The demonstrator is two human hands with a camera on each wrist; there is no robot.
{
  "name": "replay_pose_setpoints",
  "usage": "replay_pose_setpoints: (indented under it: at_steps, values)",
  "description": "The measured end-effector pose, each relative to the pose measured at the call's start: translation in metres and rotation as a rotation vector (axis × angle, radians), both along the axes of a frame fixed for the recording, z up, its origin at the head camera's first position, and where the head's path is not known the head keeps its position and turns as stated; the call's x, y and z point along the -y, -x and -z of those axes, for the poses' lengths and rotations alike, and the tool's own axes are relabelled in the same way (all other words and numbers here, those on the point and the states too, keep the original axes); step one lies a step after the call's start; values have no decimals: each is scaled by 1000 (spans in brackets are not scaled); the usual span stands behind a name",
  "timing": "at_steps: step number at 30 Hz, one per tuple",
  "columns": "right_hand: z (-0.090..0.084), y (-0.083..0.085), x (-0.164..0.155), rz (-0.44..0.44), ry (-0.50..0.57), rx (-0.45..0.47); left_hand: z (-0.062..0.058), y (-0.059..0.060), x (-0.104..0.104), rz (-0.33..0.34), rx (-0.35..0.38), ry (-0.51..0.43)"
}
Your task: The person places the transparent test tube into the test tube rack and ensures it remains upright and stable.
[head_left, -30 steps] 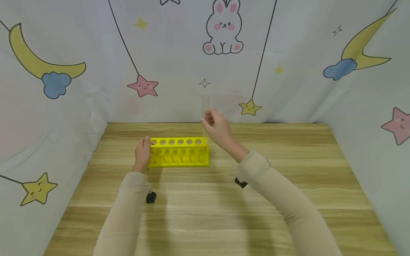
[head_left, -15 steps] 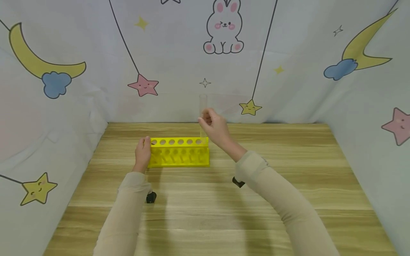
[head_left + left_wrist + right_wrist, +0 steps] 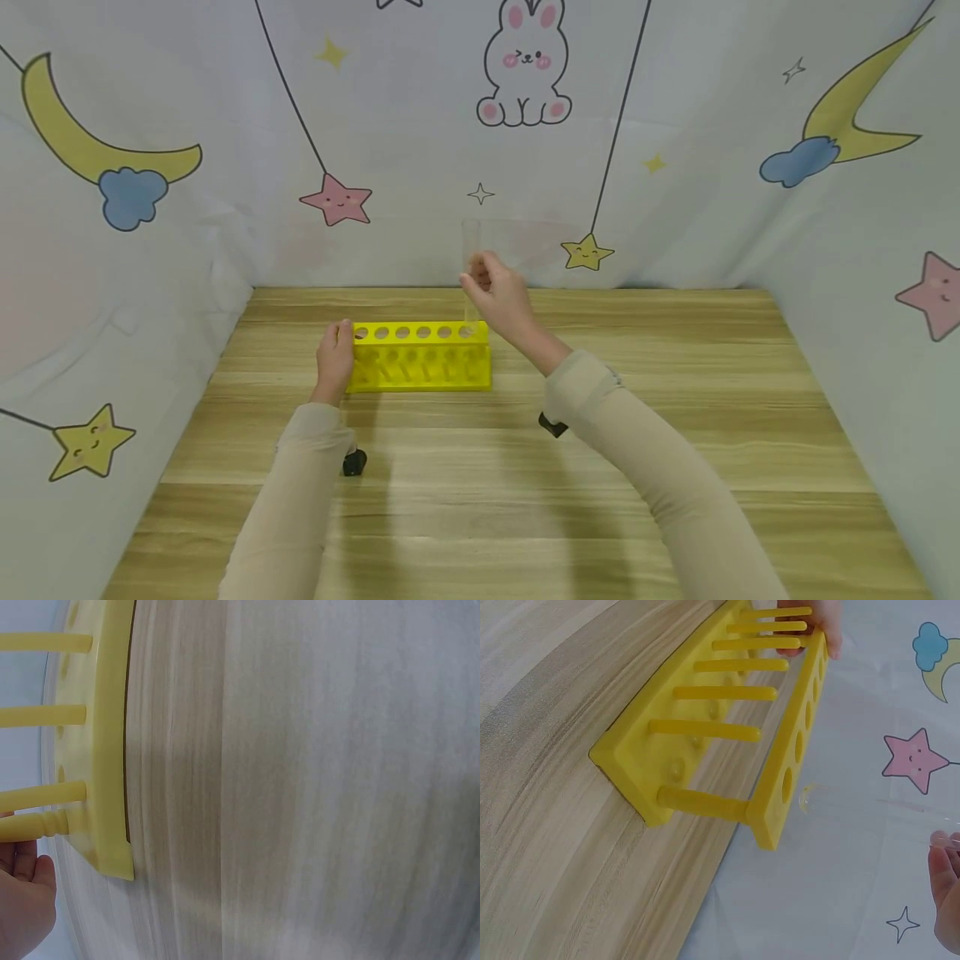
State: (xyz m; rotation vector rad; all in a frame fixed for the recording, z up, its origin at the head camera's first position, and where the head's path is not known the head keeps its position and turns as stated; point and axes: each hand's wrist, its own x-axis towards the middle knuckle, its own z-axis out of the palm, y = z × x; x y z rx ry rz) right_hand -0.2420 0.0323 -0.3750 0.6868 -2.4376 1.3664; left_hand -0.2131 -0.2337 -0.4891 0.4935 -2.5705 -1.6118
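Your right hand (image 3: 498, 302) pinches a clear glass tube (image 3: 471, 271) near its upper part, fingers curled round it. The tube stands nearly upright, long axis vertical, and its rounded bottom hangs right above the end hole at the right of the yellow rack (image 3: 418, 357). That is the relation to watch — tube end over hole, almost in line, not yet down in it as far as the head view tells.

Your left hand (image 3: 334, 357) grips the rack's opposite, left end, fingers wrapped over the top edge, so the rack sits on the wooden table (image 3: 675, 467) between your two hands. The right hand is the nearer one to the open hole; the left is well apart from it.

The right wrist view shows what the head view cannot — the tube's rounded tip (image 3: 810, 799) just beside the face of the rack's end hole (image 3: 786, 782), apart from it. The left wrist view shows only the rack's base edge (image 3: 112, 750), its pegs and a bit of palm (image 3: 22, 900); no tube there.
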Motion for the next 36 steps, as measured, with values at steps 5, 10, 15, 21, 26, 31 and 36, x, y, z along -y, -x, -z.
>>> replay_pose_setpoints:
  at_steps: [5,10,15,21,26,31,36]
  values:
    - [1,1,1,5,-4,0,1,0,0,0,-4,0]
    - [3,2,2,11,-9,-17,1,1,0,-1,4,8]
    - [4,3,3,10,-8,-19,1,0,0,0,4,1]
    - [4,3,4,-2,-13,-8,0,0,1,8,0,6]
    - [6,4,5,0,-28,-17,-1,0,0,2,0,6]
    - [8,3,6,-7,-24,-11,-1,0,-1,-9,3,7]
    - [11,4,7,-7,-22,-13,-1,0,-1,-15,3,0]
